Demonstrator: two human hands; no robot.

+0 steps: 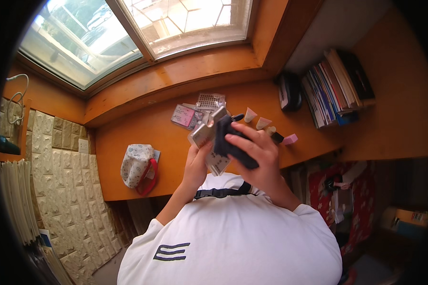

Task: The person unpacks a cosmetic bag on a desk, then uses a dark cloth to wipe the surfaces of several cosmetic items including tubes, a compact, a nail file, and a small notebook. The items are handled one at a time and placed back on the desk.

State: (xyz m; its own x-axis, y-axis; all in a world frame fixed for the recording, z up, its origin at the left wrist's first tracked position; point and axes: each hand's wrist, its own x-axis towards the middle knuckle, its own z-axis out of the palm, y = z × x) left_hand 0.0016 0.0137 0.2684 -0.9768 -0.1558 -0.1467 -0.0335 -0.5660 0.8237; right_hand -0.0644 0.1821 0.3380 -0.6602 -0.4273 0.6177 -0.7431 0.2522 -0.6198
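My left hand grips a flat, clear plastic case with small dark marks, held above the desk's front edge. Against that case, my right hand presses a dark cloth, which covers part of it. A shiny, pale piece sticks up past the cloth; I cannot tell whether it belongs to the case. Just beyond my hands lie a clear pack with rows of small dark pieces and a pink-and-clear pack.
On the wooden desk, a patterned white pouch with a red handle sits at left. Two small tubes, a dark-bodied bottle and a pink block stand right. Further right are a black case and upright books.
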